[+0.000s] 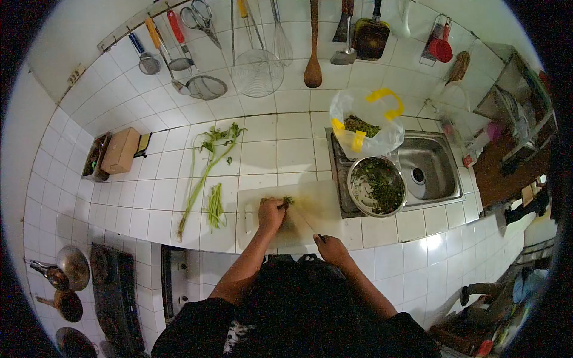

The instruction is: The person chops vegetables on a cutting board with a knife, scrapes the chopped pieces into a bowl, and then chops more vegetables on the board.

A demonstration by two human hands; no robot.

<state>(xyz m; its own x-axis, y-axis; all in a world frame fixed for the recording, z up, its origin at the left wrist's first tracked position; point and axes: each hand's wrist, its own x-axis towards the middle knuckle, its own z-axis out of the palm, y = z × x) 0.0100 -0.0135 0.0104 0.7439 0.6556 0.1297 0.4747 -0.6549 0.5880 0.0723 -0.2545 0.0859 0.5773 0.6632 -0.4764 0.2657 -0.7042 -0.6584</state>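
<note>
My left hand [271, 213] presses a small bunch of green herbs [288, 200] onto a pale cutting board [325, 203] on the tiled counter. My right hand [330, 247] grips the handle of a knife [305, 222] whose blade angles up toward the herbs beside my left fingers. A metal bowl [377, 186] of chopped greens rests on the sink's left edge, just right of the board.
Long green stalks [206, 173] and a short bundle of cut stems [215, 206] lie left of the board. A plastic bag of greens [364, 125] stands behind the bowl by the sink [427, 167]. Utensils hang on the wall; a stove with pans [74, 268] sits at the lower left.
</note>
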